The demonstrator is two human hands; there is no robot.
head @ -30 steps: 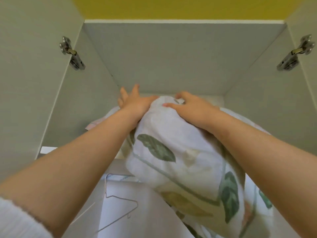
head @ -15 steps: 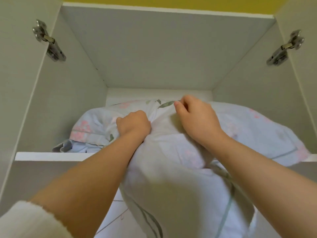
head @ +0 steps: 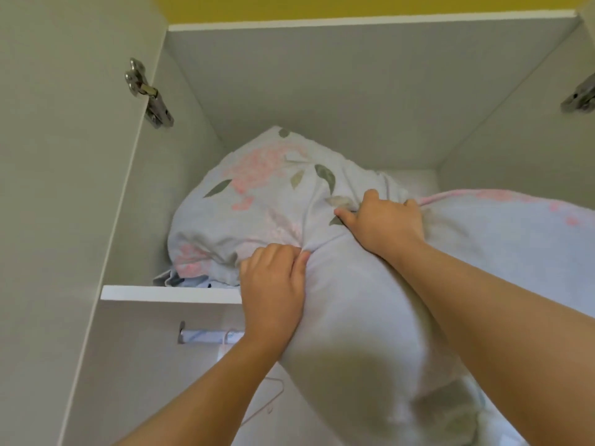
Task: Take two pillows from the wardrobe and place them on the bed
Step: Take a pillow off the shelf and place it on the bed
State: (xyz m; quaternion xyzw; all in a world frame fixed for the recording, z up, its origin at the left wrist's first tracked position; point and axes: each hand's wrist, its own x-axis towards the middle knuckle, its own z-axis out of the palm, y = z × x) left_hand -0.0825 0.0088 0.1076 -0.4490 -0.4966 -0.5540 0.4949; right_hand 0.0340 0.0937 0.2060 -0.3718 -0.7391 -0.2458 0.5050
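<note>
In the middle of the frame, the left hand (head: 273,291) and the right hand (head: 384,220) both grip the white floral fabric pillow (head: 257,201), which hangs over the white wardrobe shelf (head: 167,293).

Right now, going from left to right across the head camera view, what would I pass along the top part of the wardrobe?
Left door hinge → floral pillow on the shelf → left hand → right hand → second pillow at the right → right door hinge.
</note>
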